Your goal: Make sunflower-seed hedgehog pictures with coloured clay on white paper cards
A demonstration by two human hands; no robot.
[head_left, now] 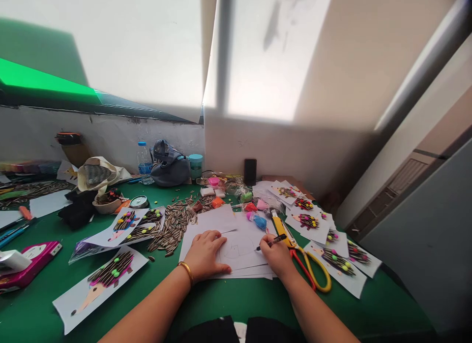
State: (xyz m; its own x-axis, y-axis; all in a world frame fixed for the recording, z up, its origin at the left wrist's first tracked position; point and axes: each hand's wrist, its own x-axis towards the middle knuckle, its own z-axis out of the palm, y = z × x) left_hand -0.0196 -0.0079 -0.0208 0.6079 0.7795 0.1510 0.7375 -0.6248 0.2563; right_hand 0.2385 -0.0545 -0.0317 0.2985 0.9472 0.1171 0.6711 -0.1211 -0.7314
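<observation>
My left hand lies flat on a stack of white paper sheets on the green table, fingers spread, a gold bangle on its wrist. My right hand grips a dark pen whose tip touches the top sheet, where a faint curved outline is drawn. Yellow-and-red-handled scissors lie just right of my right hand, with a yellow utility knife behind it.
A heap of sunflower seeds lies left of the sheets. Finished hedgehog pictures with seed spines and coloured balls cover both sides. Clay pieces, a water bottle, a grey bag and a pink case stand around.
</observation>
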